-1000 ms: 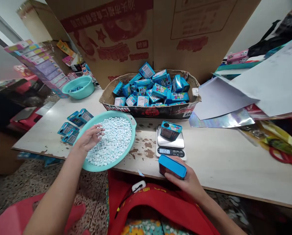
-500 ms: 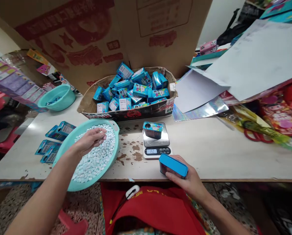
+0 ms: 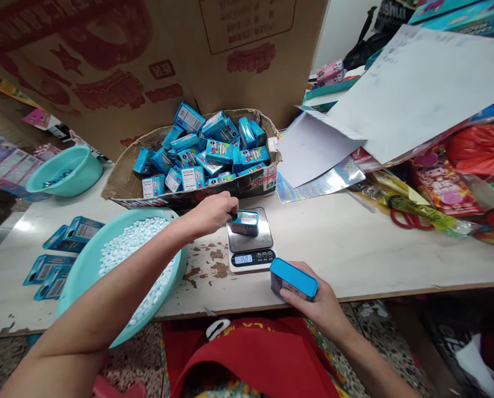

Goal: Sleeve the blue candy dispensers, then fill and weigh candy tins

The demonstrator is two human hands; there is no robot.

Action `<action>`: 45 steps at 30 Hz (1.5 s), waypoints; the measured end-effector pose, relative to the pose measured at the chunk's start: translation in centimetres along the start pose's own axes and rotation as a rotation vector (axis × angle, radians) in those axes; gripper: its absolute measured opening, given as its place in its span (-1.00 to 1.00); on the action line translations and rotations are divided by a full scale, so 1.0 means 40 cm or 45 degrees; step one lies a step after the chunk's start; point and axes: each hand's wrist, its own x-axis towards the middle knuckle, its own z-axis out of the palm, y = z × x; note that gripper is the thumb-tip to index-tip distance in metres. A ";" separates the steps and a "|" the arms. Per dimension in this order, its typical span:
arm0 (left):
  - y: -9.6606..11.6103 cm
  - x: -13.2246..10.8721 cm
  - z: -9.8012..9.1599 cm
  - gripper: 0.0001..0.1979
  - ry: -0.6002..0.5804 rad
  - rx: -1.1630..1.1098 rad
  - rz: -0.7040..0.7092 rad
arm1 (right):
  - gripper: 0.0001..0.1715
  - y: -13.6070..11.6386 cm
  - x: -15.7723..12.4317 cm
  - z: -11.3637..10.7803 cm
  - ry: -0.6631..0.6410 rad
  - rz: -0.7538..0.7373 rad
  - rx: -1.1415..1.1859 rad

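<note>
A small blue tin (image 3: 246, 222) lies on the steel plate of a kitchen scale (image 3: 253, 258), whose display seems to read 150.1. My left hand (image 3: 217, 213) is over the tin's left end, at its dark round opening, with fingertips pinched together; whatever is between them is hidden. In my right hand (image 3: 315, 287) is a second blue tin (image 3: 293, 279), gripped by its sides just right of the scale, plain blue face up. Left of the scale, a turquoise basin (image 3: 75, 284) holds many small white candies (image 3: 131, 240), partly covered by my left forearm.
Behind the scale stands a torn cardboard box (image 3: 120, 179) heaped with blue tins (image 3: 220, 150). Flat blue packages (image 3: 50, 269) lie left of the basin, below a smaller turquoise bowl (image 3: 75, 171). White papers (image 3: 313, 146), red scissors (image 3: 408, 220) and wrappers occupy the right side.
My left hand has moved right from above the candies to the opening of the tin on the scale. My right hand still holds its tin. The view has shifted slightly right.
</note>
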 end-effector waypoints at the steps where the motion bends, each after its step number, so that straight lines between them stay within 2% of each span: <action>1: 0.000 -0.001 0.000 -0.77 -0.005 0.029 0.003 | -0.54 0.002 0.001 -0.002 0.005 0.010 0.001; 8: 0.012 0.000 -0.008 -0.75 0.047 -0.018 0.039 | -0.51 0.008 0.007 0.004 0.004 0.001 -0.001; 12: 0.026 -0.004 -0.013 -0.83 0.143 -0.231 0.002 | -0.52 0.011 0.002 0.002 0.012 -0.005 0.002; 15: 0.026 -0.022 -0.021 -0.81 0.263 -0.475 -0.076 | -0.51 0.017 -0.005 -0.003 0.024 -0.006 0.001; 19: -0.003 -0.065 -0.014 -0.72 0.361 -0.880 -0.213 | -0.51 0.026 -0.012 -0.012 0.073 0.001 -0.016; 23: -0.047 -0.114 0.018 -0.67 0.462 -1.047 -0.351 | -0.47 0.034 -0.014 -0.025 0.161 0.034 -0.044; 29: -0.067 -0.162 0.053 -0.66 0.469 -1.023 -0.433 | -0.45 0.058 -0.013 -0.042 0.387 0.038 -0.041; 33: -0.054 -0.166 0.059 -0.66 0.468 -0.920 -0.468 | -0.44 0.087 -0.002 -0.045 0.729 -0.169 -0.139; 35: -0.046 -0.161 0.059 -0.67 0.460 -0.846 -0.473 | -0.43 0.103 0.008 -0.044 0.828 -0.274 -0.215; 41: -0.005 -0.117 0.067 -0.69 0.525 -0.601 -0.440 | -0.45 0.137 0.030 -0.040 0.777 -0.366 -0.320; 45: 0.049 -0.057 0.084 -0.51 0.637 -0.530 -0.430 | -0.46 0.142 0.034 -0.038 0.766 -0.382 -0.317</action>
